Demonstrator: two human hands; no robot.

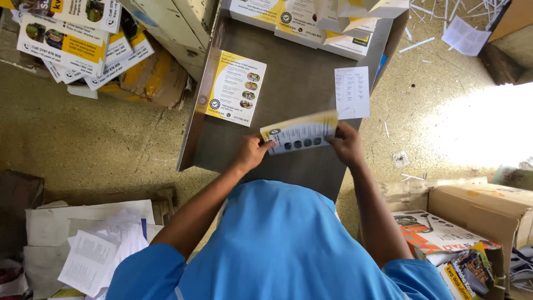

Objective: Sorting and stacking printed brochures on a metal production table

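I hold a yellow-and-white leaflet (300, 135) above the near part of a grey table (294, 94). My left hand (252, 153) grips its left end and my right hand (345, 143) grips its right end; the sheet is bent along its length. A flat yellow-and-white leaflet (236, 88) lies on the table to the left, beyond my left hand. A white printed sheet (352, 92) lies at the table's right edge, just beyond my right hand. Folded leaflets (311, 22) are piled at the table's far end.
More leaflets (66, 39) lie heaped on the floor at far left beside a torn cardboard piece (150, 78). Loose white papers (100, 250) sit at near left. Open cardboard boxes (472, 222) stand at near right. Paper strips (444, 16) litter the floor at far right.
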